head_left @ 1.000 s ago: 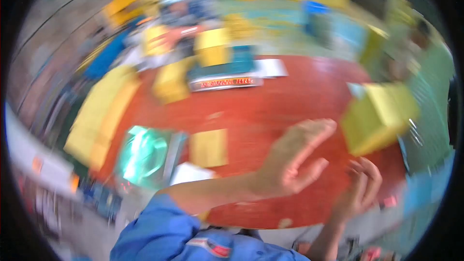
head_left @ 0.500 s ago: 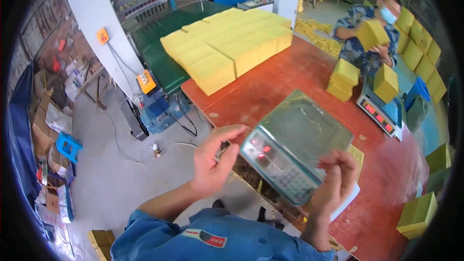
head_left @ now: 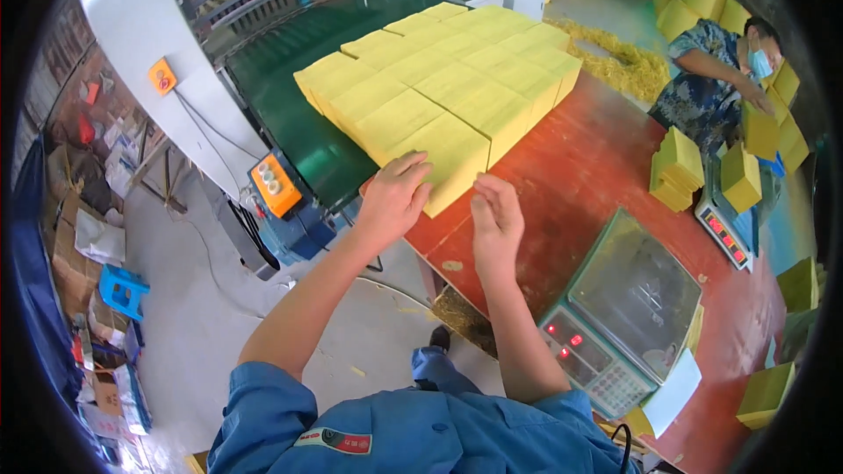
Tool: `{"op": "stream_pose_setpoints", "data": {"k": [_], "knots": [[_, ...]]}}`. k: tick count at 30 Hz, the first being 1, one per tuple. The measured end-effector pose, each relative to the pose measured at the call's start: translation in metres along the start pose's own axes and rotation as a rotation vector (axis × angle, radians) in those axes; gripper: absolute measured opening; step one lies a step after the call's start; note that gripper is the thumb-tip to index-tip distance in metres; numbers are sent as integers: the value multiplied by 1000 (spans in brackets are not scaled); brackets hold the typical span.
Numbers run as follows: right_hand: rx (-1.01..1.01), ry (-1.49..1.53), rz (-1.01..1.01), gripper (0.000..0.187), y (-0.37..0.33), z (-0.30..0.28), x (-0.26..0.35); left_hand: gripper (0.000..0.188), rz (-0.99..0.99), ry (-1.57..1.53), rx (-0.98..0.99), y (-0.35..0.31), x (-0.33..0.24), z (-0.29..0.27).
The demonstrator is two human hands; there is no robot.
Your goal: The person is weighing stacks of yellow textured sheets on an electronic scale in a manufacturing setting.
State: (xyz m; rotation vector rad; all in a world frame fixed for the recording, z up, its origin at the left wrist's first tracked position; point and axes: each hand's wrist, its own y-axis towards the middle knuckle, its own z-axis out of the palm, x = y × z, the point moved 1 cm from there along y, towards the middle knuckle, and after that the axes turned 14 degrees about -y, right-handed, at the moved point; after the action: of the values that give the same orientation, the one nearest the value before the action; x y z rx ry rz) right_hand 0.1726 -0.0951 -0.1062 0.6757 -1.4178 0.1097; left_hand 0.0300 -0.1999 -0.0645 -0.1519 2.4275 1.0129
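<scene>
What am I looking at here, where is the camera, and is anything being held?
No robot here: these are a person's own left hand and right hand, seen by a camera worn on their head, looking down. Both are at the near corner of a cluster of yellow blocks; neither visibly holds anything, and I cannot tell whether they touch it. On the red table, a green-edged scale sits to the right. Farther off, a co-worker is beside a second scale.

Red readouts, illegible, on near scale and far scale, right of right hand. Shirt badge below left hand: unreadable.
</scene>
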Motion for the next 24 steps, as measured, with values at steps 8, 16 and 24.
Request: {"op": "stream_pose_setpoints", "data": {"k": [8,16,24], "knots": [[42,-743,-312,28,120,84,-55,49,32,281,235,38,92,38],[127,-1115,-401,30,87,71,-60,54,57,101,298,13,80,32],[-16,-1189,-221,31,-28,39,0,64,104,-162,521,-44,11,1]]}}
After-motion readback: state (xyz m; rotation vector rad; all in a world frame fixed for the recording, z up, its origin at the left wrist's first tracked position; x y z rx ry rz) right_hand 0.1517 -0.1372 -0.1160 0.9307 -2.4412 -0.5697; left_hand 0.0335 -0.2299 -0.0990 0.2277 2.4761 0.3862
